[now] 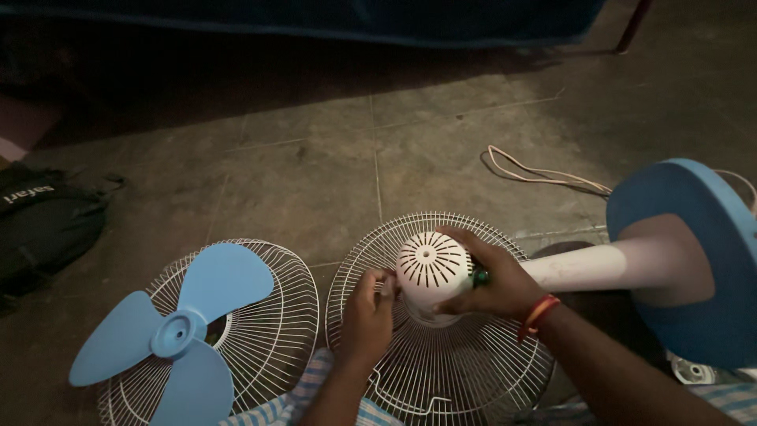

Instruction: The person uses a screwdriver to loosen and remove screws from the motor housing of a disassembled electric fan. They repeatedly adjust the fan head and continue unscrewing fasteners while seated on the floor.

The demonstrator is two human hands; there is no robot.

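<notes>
A white fan lies on its side on the floor, its vented round motor housing (pixel 430 267) facing up over a white wire grille (pixel 465 371). My right hand (pixel 493 278) grips the housing's right side; a small green piece shows between its fingers. My left hand (pixel 369 309) pinches something small at the housing's left edge. The white pole (pixel 599 264) runs right to the blue round base (pixel 694 260).
A second wire grille (pixel 264 339) lies at the left with a three-bladed blue fan blade (pixel 177 335) on it. A black bag (pixel 43 221) sits at the far left. A pale cord (pixel 544 175) trails on the tiled floor behind. Dark furniture lines the back.
</notes>
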